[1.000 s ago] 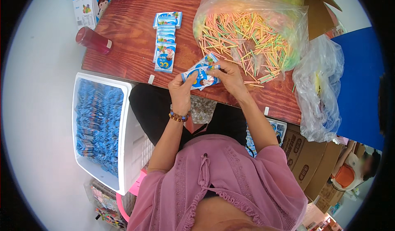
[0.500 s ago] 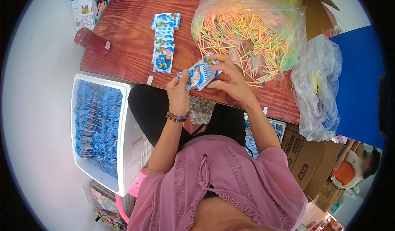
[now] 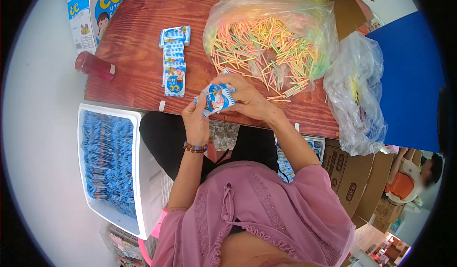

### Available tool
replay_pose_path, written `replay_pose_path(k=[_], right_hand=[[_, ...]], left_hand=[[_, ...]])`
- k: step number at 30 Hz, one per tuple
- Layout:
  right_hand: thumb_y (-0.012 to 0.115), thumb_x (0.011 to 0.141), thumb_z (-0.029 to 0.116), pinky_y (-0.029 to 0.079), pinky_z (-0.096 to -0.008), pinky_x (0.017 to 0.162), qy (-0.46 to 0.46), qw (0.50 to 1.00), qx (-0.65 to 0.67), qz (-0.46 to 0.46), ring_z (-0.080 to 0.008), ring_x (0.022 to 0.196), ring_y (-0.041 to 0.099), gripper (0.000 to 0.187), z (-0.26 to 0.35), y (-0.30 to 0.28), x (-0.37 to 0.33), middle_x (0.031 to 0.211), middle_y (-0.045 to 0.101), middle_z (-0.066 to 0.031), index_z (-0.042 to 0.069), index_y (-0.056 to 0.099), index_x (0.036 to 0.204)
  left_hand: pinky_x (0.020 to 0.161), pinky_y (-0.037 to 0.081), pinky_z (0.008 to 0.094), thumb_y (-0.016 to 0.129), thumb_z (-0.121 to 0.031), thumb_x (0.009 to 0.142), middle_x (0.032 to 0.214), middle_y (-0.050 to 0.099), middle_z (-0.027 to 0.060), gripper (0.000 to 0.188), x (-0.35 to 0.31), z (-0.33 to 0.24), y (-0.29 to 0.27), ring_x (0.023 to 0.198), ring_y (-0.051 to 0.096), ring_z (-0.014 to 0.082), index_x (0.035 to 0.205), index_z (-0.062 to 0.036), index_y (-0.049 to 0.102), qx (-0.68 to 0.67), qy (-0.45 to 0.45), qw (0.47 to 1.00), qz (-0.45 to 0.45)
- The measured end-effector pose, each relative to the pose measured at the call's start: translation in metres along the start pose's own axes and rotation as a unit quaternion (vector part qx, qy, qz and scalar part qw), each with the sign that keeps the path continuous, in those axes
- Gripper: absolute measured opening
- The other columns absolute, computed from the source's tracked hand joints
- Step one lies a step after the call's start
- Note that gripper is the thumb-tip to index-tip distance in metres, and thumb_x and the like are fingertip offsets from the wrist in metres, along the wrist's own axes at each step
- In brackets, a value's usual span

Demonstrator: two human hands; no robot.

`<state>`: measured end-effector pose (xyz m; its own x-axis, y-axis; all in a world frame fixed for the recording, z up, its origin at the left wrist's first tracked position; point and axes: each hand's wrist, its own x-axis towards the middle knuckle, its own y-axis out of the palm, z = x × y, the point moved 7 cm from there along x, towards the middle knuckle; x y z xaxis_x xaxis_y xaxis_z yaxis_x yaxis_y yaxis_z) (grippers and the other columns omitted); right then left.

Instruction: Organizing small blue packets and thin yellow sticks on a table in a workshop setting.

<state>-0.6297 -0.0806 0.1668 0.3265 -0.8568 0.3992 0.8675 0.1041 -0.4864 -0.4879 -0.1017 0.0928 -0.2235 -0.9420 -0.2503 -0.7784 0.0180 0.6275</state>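
Left hand (image 3: 195, 123) pinches left end of small blue-and-white rectangular plastic packet (image 3: 218, 101); right hand (image 3: 251, 99) curled round its right end. Packet's at near edge of red-brown wooden table (image 3: 138, 34), below clear plastic bag (image 3: 285, 9) of pastel sticks (image 3: 266, 45).

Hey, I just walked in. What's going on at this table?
A person at a reddish-brown wooden table holds a small blue-and-white printed packet between the left hand and right hand. Similar packets lie in an overlapping row nearby. To the right, a clear plastic bag lies open, showing thin pastel sticks. Left of the person, a white open-topped box holds many blue packets.
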Motion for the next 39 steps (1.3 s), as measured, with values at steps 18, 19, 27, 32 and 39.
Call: replay_pose_path(k=[18,19,27,32,39], right_hand=[[0.065,0.081,0.018,0.046,-0.0382,0.078,0.199,0.859,-0.433,-0.188,-0.0263,0.088,0.06,0.02,-0.109,-0.188,-0.034,0.095,0.064,-0.011,0.005,0.068,0.095],[0.065,0.081,0.018,0.046,-0.0382,0.078,0.198,0.859,-0.433,-0.187,-0.0263,0.088,0.06,0.02,-0.116,-0.192,-0.028,0.095,0.064,-0.011,0.005,0.068,0.095],[0.052,0.083,0.022,0.038,-0.0471,0.081,0.248,0.694,-0.671,-0.084,-0.0287,0.093,0.055,0.023,-0.161,-0.186,0.021,0.097,0.058,-0.0132,0.004,0.064,0.09],[0.045,0.085,0.016,0.037,-0.0463,0.083,0.241,0.678,-0.694,-0.041,-0.0286,0.094,0.052,0.022,-0.18,-0.177,0.024,0.1,0.056,-0.0134,0.005,0.061,0.095],[0.047,0.082,0.013,0.035,-0.0489,0.087,0.204,0.727,-0.65,-0.084,-0.0308,0.096,0.051,0.024,-0.174,-0.18,0.007,0.099,0.055,-0.0143,0.002,0.057,0.101]], left_hand=[[0.062,0.051,0.0255,0.057,-0.017,0.094,0.087,0.067,0.0078,0.02,0.005,0.008,-0.029,0.068,0.061,0.0123,0.094,0.0014,0.064,0.011,-0.026,0.998,-0.048],[0.062,0.051,0.0253,0.057,-0.017,0.094,0.087,0.067,0.0078,0.02,0.004,0.007,-0.026,0.069,0.061,0.0124,0.094,0.0012,0.064,0.011,-0.025,0.999,-0.041],[0.061,0.051,0.0242,0.057,-0.019,0.095,0.086,0.067,0.0073,0.021,0.002,0.003,-0.028,0.07,0.062,0.0116,0.093,0.0003,0.064,0.026,-0.036,0.998,-0.046],[0.061,0.051,0.0232,0.057,-0.019,0.095,0.087,0.068,0.0071,0.021,0.004,0.004,-0.032,0.069,0.062,0.0118,0.093,-0.0002,0.065,0.014,-0.044,0.997,-0.056],[0.062,0.052,0.0242,0.056,-0.019,0.095,0.087,0.068,0.0076,0.022,0.003,0.006,-0.034,0.068,0.062,0.0122,0.094,0.0011,0.065,0.01,-0.05,0.996,-0.067]])
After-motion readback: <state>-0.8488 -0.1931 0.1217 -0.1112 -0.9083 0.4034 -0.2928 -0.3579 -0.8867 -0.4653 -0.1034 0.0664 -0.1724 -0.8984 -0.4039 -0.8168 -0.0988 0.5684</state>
